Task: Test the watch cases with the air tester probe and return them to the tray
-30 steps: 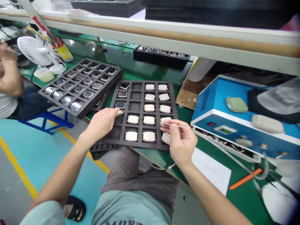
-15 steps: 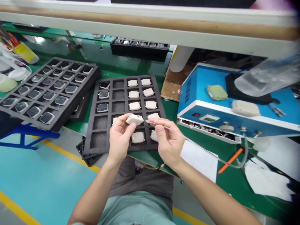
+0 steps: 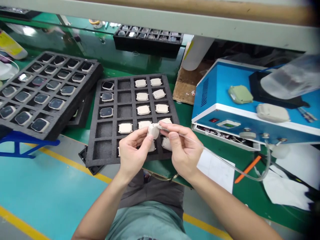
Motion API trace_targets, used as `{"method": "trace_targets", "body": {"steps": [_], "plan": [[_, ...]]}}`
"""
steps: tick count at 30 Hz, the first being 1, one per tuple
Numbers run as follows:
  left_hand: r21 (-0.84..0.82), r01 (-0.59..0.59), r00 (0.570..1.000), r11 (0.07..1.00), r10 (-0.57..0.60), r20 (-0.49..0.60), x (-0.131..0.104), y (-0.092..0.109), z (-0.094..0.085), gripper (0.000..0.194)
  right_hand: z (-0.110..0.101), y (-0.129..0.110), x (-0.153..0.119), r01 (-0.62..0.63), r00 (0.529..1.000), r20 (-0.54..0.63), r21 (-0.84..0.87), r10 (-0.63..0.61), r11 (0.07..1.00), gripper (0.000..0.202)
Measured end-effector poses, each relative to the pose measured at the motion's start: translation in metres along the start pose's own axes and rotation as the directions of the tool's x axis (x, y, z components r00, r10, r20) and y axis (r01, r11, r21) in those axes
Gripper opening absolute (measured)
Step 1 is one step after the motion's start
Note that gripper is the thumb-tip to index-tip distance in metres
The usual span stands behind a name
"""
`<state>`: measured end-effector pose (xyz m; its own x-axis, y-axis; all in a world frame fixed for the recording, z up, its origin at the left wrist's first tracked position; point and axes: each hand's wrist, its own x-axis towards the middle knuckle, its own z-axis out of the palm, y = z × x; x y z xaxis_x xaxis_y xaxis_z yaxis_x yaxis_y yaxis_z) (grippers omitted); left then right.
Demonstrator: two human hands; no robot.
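Between the fingers of my left hand (image 3: 133,150) is a beige watch case (image 3: 153,131), tilted and turned on its side. My right hand (image 3: 186,151) pinches the end of a thin clear tube (image 3: 220,160), whose tip meets or nearly meets the case's upper edge; contact is too small to make out. The tube runs back to a blue machine (image 3: 225,111) on the right. Below both hands lies a black foam tray (image 3: 103,150) with beige cases lying in its right columns and dark-screened watches (image 3: 107,97) in the left column.
A second foam tray (image 3: 72,108) full of watches sits on the left. Another tray (image 3: 145,43) stands at the back. On the machine rest a green case (image 3: 240,94) and a beige case (image 3: 272,112). An orange tool (image 3: 247,169) and papers (image 3: 216,170) lie right. A shelf edge (image 3: 150,20) crosses above.
My left hand has turned the watch case from lying flatter to standing on its side and brought it rightward, closer to the tube tip. The view has shifted slightly.
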<state>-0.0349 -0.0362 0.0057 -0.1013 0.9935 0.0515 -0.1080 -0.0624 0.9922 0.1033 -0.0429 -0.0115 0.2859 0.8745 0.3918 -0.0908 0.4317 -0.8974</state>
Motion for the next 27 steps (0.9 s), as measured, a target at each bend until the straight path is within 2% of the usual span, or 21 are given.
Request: {"method": "trace_targets", "body": {"steps": [7, 27], "plan": [[0.003, -0.001, 0.998, 1.0, 0.001, -0.055, -0.0009, 0.0011, 0.0021, 0.026, -0.0017, 0.0007, 0.0007, 0.002, 1.0, 0.001, -0.043, -0.002, 0.999, 0.013], [0.047, -0.001, 0.998, 0.999, 0.004, -0.063, -0.0005, 0.0022, 0.0022, 0.028, -0.0007, -0.0005, 0.0032, -0.024, 1.0, -0.008, -0.04, 0.023, 0.999, 0.013]]}}
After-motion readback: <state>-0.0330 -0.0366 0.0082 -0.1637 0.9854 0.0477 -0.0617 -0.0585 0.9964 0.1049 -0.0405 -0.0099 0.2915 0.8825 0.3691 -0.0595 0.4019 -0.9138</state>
